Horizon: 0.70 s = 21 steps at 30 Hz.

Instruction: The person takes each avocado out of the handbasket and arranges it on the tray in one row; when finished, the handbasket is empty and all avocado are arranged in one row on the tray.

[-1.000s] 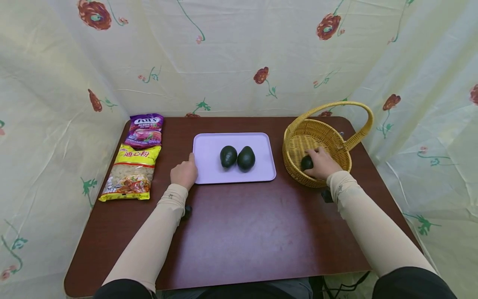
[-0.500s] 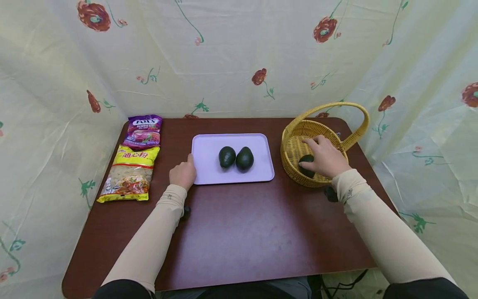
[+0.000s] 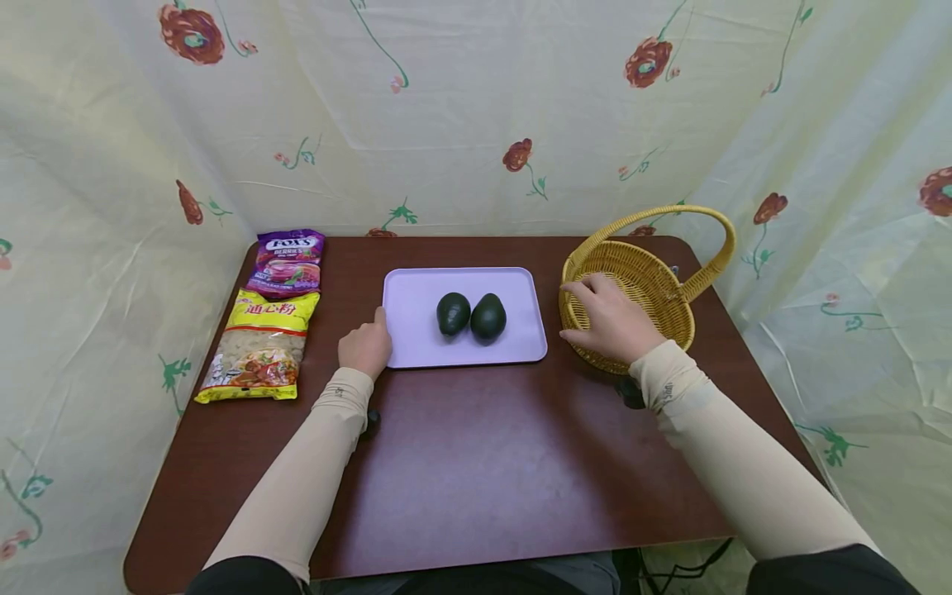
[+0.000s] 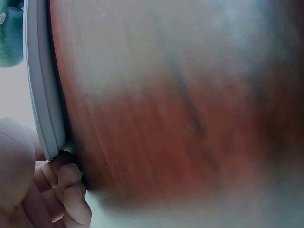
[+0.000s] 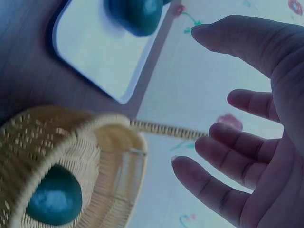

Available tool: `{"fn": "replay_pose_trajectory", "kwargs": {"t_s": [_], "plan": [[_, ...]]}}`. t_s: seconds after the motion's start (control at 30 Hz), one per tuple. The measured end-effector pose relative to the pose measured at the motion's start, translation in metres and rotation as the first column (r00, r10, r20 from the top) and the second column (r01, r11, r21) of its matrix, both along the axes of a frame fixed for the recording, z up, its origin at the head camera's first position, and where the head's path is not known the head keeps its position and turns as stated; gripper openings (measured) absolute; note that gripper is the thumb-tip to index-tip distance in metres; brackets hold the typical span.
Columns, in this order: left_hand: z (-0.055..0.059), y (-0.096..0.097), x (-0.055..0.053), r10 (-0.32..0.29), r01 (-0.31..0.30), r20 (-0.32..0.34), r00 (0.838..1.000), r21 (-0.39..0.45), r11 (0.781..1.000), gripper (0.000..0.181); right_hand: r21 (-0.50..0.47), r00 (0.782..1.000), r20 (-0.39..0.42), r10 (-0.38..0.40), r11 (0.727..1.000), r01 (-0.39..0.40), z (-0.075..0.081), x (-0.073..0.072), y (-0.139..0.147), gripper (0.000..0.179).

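Note:
My left hand point(image 3: 365, 345) grips the left edge of the lilac tray point(image 3: 402, 330), thumb along the rim; in the left wrist view its fingers point(image 4: 76, 202) curl at the tray's corner. Two dark green avocados point(image 3: 453, 313) lie side by side on the tray. Over the near left part of the yellow wicker basket point(image 3: 654, 277) hovers my right hand point(image 3: 613, 321), fingers spread and holding nothing. The right wrist view shows another avocado point(image 5: 56, 197) inside the basket, below that hand; the hand hides it in the head view.
On the table's left side lie a purple candy bag point(image 3: 286, 263) and a yellow pasta bag point(image 3: 256, 347). The basket's tall handle point(image 3: 717, 273) arches above its far right side. A floral curtain point(image 3: 446, 124) hangs behind the brown table point(image 3: 491, 463).
My right hand has let go of the avocado in the basket, risen and shifted left toward the basket's near left rim. The left hand keeps its place on the tray.

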<state>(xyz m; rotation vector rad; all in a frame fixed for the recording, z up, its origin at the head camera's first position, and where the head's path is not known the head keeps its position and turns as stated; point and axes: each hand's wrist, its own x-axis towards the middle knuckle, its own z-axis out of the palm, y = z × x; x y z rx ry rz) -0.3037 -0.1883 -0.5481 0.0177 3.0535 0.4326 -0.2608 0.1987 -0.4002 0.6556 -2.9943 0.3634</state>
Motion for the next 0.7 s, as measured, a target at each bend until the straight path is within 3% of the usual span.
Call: {"fn": "replay_pose_trajectory", "kwargs": {"t_s": [0.3,0.7], "plan": [[-0.001,0.000,-0.001,-0.002,0.002,-0.026,1.000,-0.003,1.000,0.042,-0.012,0.999,0.015,0.032,0.999,-0.031,-0.011,-0.008,-0.024,0.068],[-0.001,0.002,0.001,0.006,-0.006,-0.034,0.999,-0.004,1.000,0.041,-0.016,0.997,0.069,0.025,1.000,-0.024,-0.035,-0.029,-0.043,0.071]]}}
